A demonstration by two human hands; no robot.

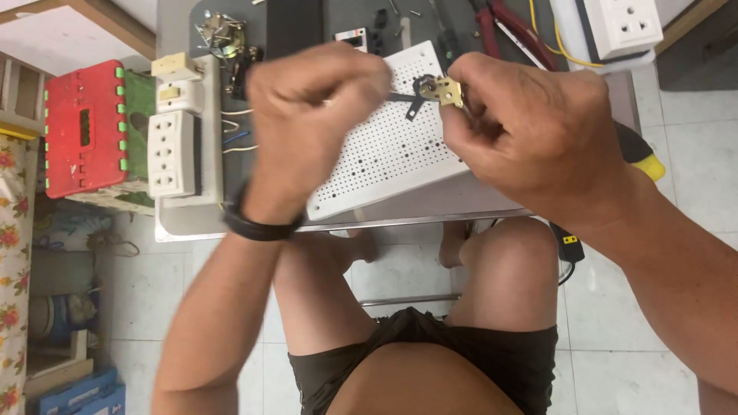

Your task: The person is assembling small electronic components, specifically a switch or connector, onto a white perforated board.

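My right hand (538, 131) pinches a small brass metal part (444, 91) between thumb and fingers, above a white perforated board (384, 150) lying on the table. My left hand (315, 100) is closed around a thin dark tool (400, 97) whose tip reaches the brass part; a black band sits on that wrist. Both hands hover over the board, close together. A dark ring-shaped piece sits at the brass part's left edge.
White sockets and switches (173, 154) are mounted on a panel at the table's left. A red folding stool (84, 127) stands further left. Red-handled pliers (511, 27), a white socket box (623, 27), loose screws (223, 34) and a yellow-black tool handle (642, 154) lie around.
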